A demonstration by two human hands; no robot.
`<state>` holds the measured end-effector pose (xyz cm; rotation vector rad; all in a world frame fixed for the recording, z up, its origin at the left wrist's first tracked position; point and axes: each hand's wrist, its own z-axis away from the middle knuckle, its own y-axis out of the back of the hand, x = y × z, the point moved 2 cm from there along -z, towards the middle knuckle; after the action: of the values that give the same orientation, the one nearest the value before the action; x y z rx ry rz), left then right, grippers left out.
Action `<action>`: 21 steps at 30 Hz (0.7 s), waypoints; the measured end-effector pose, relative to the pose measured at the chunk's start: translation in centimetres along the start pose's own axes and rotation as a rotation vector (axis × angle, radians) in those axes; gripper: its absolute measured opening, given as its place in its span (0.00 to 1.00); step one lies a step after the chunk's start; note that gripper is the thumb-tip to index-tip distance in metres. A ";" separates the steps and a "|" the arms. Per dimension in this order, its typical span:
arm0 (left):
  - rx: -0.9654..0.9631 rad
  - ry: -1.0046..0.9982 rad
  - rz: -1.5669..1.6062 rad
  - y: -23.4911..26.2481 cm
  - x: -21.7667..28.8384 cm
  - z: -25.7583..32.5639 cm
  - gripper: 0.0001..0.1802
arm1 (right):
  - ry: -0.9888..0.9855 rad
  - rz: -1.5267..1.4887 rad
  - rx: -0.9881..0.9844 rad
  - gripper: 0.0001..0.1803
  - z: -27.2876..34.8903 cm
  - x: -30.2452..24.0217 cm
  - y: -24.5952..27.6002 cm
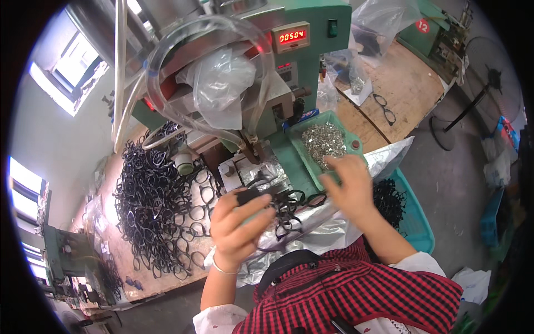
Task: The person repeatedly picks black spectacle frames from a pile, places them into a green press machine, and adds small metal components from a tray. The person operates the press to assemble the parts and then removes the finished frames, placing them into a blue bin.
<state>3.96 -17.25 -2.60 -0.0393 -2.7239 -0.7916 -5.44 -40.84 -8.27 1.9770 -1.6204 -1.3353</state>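
My left hand (239, 228) is closed around a dark, blurred piece that looks like a black glasses frame (255, 195), in front of the machine's work head (253, 150). My right hand (351, 189) is at the near edge of a green tray (305, 158), its thumb and forefinger apart beside a heap of tiny silvery metal parts (324, 142). Nothing shows between those fingers. Several black glasses frames (289, 209) lie between my hands, on silvery sheeting (328, 222).
A large pile of black glasses frames (153, 206) covers the table at left. At right stands a turquoise basket (420, 220) with more frames. The green machine (311, 42) has a red lit display and a clear hose loop (153, 83). One pair of frames (385, 109) lies on the wooden table behind.
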 end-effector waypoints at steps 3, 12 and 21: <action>-0.119 -0.068 -0.046 -1.8 0.0 -0.3 0.12 | -0.123 0.213 -0.011 0.16 0.8 5.2 -1.2; -0.116 -0.078 -0.025 -1.7 -0.4 -0.2 0.12 | -0.046 0.064 0.130 0.04 -3.4 5.8 -4.6; -0.127 -0.002 -0.024 -1.7 -0.2 1.2 0.16 | 0.209 0.141 0.134 0.06 -6.7 5.8 -6.9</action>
<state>3.62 -18.03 -4.52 -0.0347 -2.6765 -0.9716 3.83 -45.77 -12.10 1.9587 -1.7505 -0.9571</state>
